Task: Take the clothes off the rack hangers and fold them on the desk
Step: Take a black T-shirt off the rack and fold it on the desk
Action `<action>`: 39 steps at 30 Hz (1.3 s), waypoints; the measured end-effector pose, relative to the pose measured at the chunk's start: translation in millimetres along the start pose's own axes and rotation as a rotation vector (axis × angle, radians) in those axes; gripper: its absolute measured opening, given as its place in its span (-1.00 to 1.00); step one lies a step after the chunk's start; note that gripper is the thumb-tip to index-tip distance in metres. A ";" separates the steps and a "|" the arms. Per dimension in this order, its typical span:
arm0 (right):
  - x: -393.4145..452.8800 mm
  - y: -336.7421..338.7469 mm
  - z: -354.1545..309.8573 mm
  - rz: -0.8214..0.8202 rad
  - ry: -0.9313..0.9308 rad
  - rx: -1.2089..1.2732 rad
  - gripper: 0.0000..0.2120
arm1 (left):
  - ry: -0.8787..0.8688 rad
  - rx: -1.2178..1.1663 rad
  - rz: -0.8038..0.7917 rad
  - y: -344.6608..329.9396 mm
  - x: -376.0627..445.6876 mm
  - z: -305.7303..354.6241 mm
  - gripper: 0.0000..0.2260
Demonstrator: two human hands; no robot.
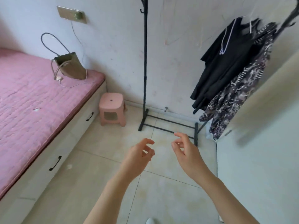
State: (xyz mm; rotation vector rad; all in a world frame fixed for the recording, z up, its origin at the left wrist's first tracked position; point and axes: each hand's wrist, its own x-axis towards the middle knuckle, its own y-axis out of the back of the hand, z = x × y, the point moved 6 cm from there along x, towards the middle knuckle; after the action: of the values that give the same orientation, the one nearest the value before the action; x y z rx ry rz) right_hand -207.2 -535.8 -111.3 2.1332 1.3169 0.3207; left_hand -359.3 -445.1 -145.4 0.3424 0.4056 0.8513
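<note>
Hangers are hard to make out: pale blurred lines above the black garment (226, 65), which hangs on the black rack (145, 62) up and right of the fingertips, against a patterned garment (239, 94) behind it. The rack's top bar is cut off by the upper edge, and a pale blurred surface (258, 102) at right hides the clothes' far side. Left hand (137, 156) and right hand (186, 152) reach forward over the tiled floor (97, 183), fingers loosely curled and holding nothing, palms turned toward each other.
</note>
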 end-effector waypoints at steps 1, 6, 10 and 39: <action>10.5 19.3 6.1 0.032 0.000 0.002 -0.67 | -0.012 0.022 -0.017 -12.7 14.4 13.2 -0.81; 65.7 108.6 21.3 0.170 -0.014 -0.003 -0.68 | -0.099 0.091 -0.053 -60.8 81.6 82.7 -0.82; 107.6 174.3 27.8 0.275 -0.038 0.032 -0.69 | -0.147 0.066 -0.041 -86.7 125.2 135.0 -0.82; 405.9 448.9 -2.0 0.561 -0.079 0.193 -0.74 | -0.431 0.016 -0.192 -169.4 444.8 398.0 -0.65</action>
State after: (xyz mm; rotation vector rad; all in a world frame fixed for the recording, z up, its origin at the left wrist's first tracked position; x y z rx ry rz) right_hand 311.5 -326.4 119.7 2.6287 0.7044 0.3373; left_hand 203.2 -253.7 33.4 0.4812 0.0419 0.5666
